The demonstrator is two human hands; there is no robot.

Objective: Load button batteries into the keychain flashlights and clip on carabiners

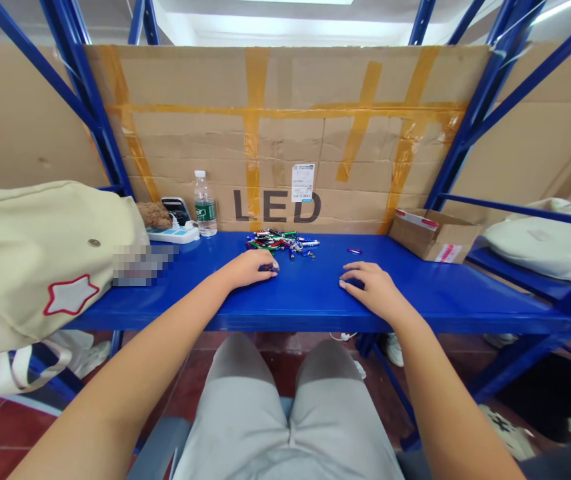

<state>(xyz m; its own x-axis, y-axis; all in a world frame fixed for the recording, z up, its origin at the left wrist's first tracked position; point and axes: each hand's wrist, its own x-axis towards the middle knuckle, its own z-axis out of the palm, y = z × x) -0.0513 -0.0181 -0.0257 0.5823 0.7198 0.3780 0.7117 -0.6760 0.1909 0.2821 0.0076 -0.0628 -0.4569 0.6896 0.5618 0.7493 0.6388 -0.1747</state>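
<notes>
A pile of small, shiny pen-like pieces (280, 241) in green, red, blue, black and silver lies on the blue table (305, 293). Just in front of it rests my left hand (251, 268), fingers curled closed around something small and dark that I cannot make out. My right hand (371, 283) hovers at or rests on the tabletop further right, its fingers apart. A tiny dark spot shows by its fingertips, too small to name. Beyond that hand, a single thin purple-pink piece (354, 251) lies apart from the pile.
A water bottle (205, 205) and a white power strip (174, 233) stand at the back left. A cream bag (50, 247) occupies the left end. An open cardboard box (433, 235) sits at the right. A tall cardboard sheet (190, 147) walls off the back.
</notes>
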